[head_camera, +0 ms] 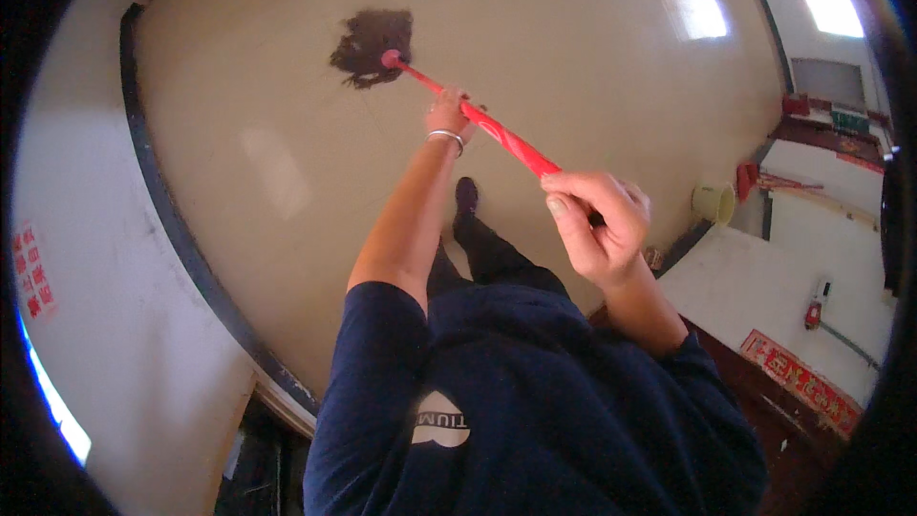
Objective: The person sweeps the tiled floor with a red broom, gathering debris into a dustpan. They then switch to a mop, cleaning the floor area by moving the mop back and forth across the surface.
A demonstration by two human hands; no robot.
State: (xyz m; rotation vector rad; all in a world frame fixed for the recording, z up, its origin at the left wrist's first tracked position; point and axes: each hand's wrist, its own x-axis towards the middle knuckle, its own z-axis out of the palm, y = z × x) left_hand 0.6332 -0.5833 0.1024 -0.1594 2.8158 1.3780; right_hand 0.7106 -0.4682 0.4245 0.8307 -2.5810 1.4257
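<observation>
A mop with a red handle (512, 142) slants away from me across the view. Its dark strand head (372, 43) lies spread on the beige floor (573, 36), joined to the pole by a pink-red round socket (391, 59). My left hand (450, 113), with a silver bangle at the wrist, grips the pole partway down. Around the top end of the handle my right hand (602, 218) is closed, thumb and forefinger pinching the tip. Part of the pole is hidden behind the left hand.
A white wall with a dark baseboard (165, 179) curves along the left, above a doorway (258, 444). On the right, a pale bucket (713, 202) and a red dustpan (746, 181) stand by the wall. My shoe (466, 193) is on the floor below the pole.
</observation>
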